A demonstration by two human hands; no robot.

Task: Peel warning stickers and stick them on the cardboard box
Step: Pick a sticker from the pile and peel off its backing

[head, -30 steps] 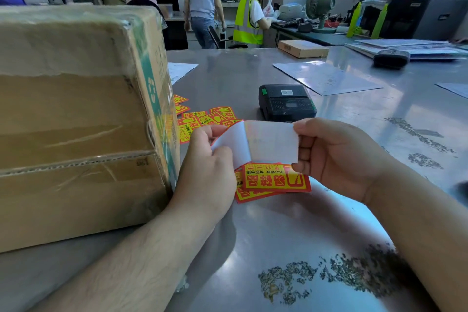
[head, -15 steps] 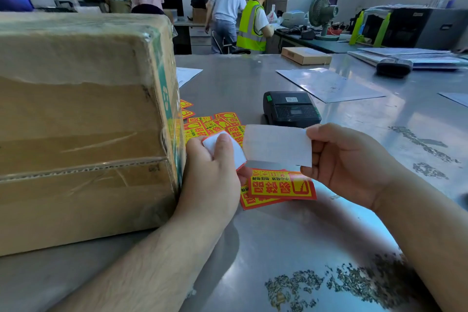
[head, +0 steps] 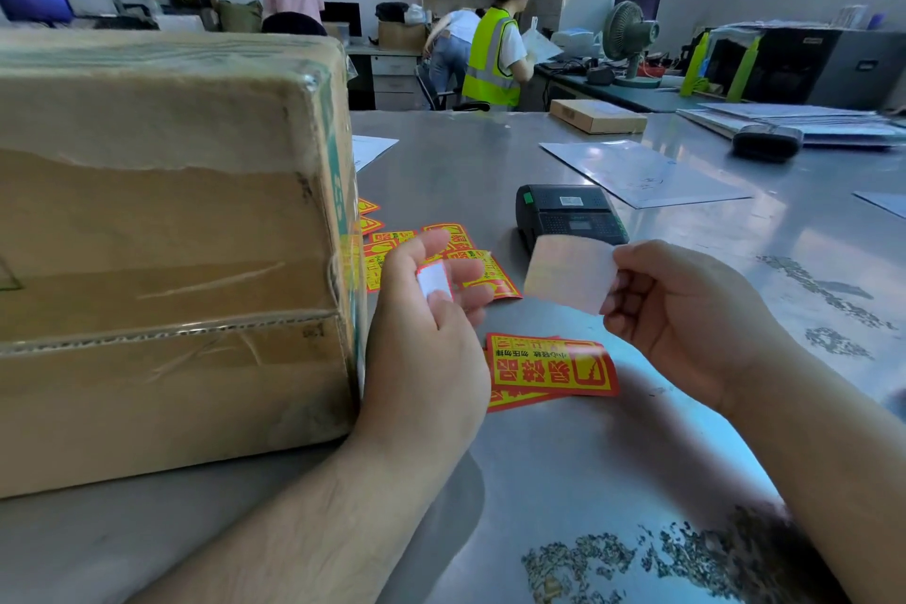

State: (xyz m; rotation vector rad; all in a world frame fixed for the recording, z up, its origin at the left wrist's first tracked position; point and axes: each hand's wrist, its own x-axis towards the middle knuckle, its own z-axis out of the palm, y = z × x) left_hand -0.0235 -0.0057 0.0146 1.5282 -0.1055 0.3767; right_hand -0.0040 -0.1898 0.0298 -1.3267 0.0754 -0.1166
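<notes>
Head view. Filling the left of the scene: a large taped cardboard box (head: 166,235), resting on a grey metal table (head: 539,466). Just right of the box's near corner: the left hand (head: 431,334), thumb and fingers curled and pinching a small warning sticker (head: 434,282), white back turned toward the camera, a red edge showing at the top. Held above the table, close to the box's right face; touching or not, cannot tell. Farther right and apart from the sticker: the right hand (head: 686,314), fingers curled, pinching the right edge of a pale backing sheet (head: 564,272), lifted clear of the table. Between and nearer than the hands, lying flat: two overlapping red-and-yellow stickers (head: 549,368). Farther off, beside the box: a loose scatter of more stickers (head: 392,238), partly hidden by the left hand. Just beyond the backing sheet: a black label printer (head: 564,211). Farther right: a sheet of paper (head: 637,174) and a flat brown parcel (head: 595,115).
</notes>
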